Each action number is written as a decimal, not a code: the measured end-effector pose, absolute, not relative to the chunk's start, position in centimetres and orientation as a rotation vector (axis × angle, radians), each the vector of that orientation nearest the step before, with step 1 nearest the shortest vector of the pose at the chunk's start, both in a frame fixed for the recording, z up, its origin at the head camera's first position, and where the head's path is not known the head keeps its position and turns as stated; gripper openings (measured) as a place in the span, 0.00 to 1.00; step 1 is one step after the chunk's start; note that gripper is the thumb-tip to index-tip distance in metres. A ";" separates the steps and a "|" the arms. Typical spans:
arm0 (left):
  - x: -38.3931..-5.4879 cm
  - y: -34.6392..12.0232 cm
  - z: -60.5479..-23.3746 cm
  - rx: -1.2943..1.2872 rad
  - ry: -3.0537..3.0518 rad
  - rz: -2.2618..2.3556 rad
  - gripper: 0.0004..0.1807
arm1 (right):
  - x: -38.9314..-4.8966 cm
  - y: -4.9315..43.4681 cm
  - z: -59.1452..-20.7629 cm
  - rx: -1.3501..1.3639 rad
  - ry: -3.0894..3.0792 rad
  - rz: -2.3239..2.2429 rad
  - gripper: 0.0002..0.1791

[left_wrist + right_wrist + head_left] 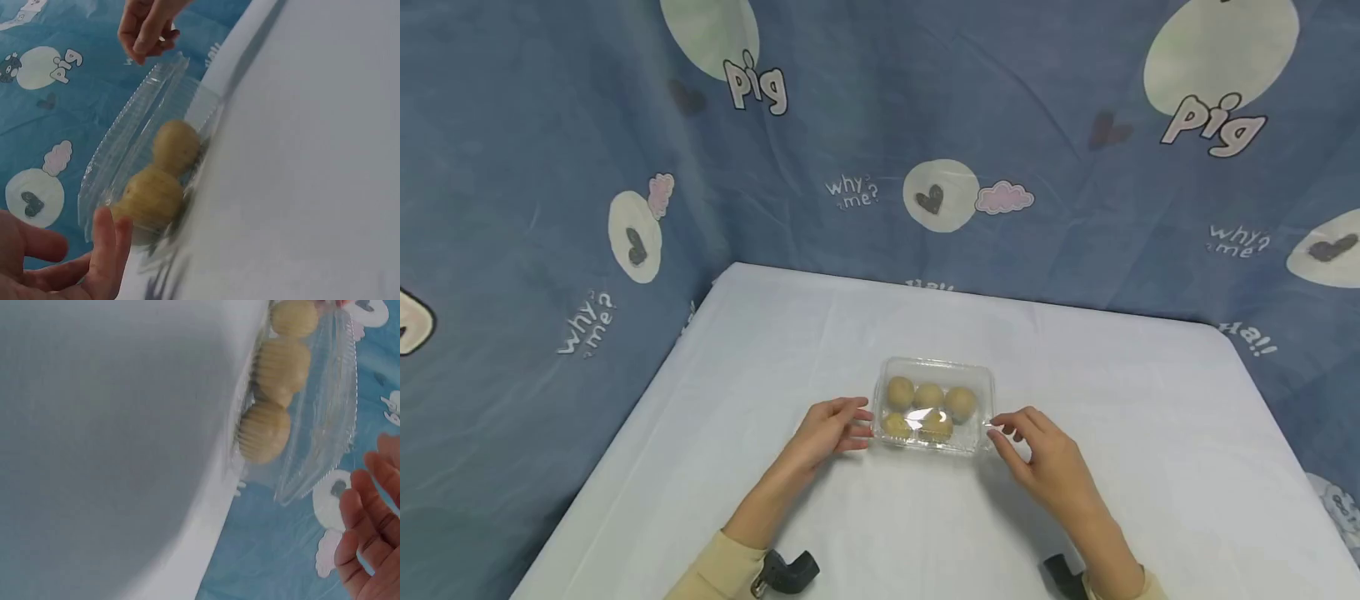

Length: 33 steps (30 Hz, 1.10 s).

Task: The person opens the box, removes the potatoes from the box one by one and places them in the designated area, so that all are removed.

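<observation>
A clear plastic clamshell box (937, 362) sits on the white table in the head view, its transparent lid lying over several round, yellowish-brown potatoes (959, 403). At the box's left side is my left hand (831, 429), fingers extended and spread; whether they touch the plastic I cannot tell. My right hand (1048, 458) is by the right edge, thumb and fingers loosely bent near the corner. A gap separates these right fingers (359, 515) from the box in the right wrist view. Neither hand holds anything.
The table (850, 533) carries a white cloth. Behind and to the left hangs a blue printed curtain (820, 242). A dark device (790, 575) is worn at the left wrist, and another dark device (1063, 577) at the right wrist.
</observation>
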State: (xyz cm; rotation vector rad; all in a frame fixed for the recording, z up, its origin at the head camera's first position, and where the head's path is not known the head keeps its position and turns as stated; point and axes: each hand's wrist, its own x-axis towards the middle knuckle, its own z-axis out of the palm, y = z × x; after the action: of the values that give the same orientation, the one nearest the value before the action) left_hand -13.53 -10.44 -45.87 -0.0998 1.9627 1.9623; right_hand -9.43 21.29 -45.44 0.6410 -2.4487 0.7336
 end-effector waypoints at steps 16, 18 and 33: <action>-13.0 -10.7 -47.9 -0.070 1.541 2.060 0.17 | -9.6 18.4 -46.2 0.947 -2.399 0.635 0.11; -12.9 -10.7 -48.0 -0.065 1.495 2.073 0.16 | -9.7 18.0 -46.1 0.947 -2.400 0.610 0.13; -12.6 -10.0 -48.5 -0.100 1.563 2.114 0.14 | -10.1 16.7 -46.4 0.872 -2.409 0.489 0.12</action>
State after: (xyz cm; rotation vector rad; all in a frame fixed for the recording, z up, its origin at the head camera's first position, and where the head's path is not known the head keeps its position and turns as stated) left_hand -12.65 -9.96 -48.51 -0.0997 1.5633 2.1144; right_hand -10.12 16.68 -46.38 0.8721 -2.4089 0.4887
